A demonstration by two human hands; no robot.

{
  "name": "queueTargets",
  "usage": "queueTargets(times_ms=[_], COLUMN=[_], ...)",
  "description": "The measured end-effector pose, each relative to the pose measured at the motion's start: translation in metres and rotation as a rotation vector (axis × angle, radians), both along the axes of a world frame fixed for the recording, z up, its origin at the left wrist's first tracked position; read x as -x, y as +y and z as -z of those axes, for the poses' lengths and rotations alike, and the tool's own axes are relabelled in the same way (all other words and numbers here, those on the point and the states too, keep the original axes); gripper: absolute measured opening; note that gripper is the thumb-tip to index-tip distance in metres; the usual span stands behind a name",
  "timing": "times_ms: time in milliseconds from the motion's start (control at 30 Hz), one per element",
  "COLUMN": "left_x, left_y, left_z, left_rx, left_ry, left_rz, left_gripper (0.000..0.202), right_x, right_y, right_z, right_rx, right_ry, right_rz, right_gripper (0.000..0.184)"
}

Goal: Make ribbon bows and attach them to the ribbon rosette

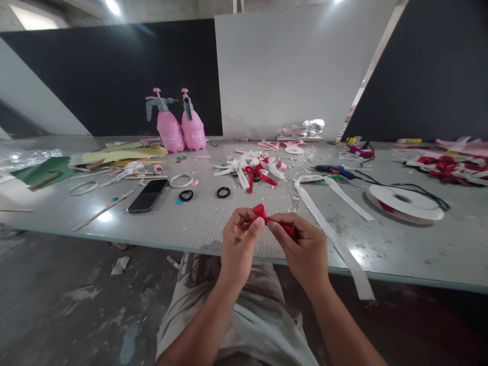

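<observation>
Both hands meet over the near edge of the grey table (198, 229), pinching a small folded piece of red ribbon (261, 211). My left hand (238, 241) grips its left end with thumb and fingers closed. My right hand (303, 244) pinches the right end, and more red shows under its fingers. A long white ribbon strip (328, 229) runs from the table over the edge just right of my right hand. Two black rings (223, 192) lie on the table beyond my hands.
A black phone (147, 195) lies at left, near wooden sticks and white rings. Two pink spray bottles (179, 127) stand at the back. A heap of white and red bows (253, 170) sits mid-table. A blue glue gun (335, 170) and a ribbon spool (404, 203) are at right.
</observation>
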State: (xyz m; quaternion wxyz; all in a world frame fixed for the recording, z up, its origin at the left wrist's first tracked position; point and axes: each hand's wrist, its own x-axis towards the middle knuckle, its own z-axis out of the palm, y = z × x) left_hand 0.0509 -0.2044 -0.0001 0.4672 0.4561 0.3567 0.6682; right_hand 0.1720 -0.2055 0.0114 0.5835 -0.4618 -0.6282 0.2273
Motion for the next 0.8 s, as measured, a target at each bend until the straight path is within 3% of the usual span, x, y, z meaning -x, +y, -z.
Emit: queueTargets(times_ms=[233, 800], left_x=[-0.0017, -0.0044], left_y=[0.0014, -0.0004], left_z=[-0.0002, 0.0044], left_rx=[0.020, 0.184], left_ry=[-0.024, -0.378], left_rz=[0.012, 0.097], left_gripper=[0.025, 0.024], right_x=[0.0023, 0.0011], right_y=[-0.0018, -0.0014], right_z=[0.0015, 0.0034], right_rx=[-0.045, -0.068], right_ry=[-0.070, -0.080], right_rz=[-0.019, -0.010], right_gripper=[0.012, 0.011])
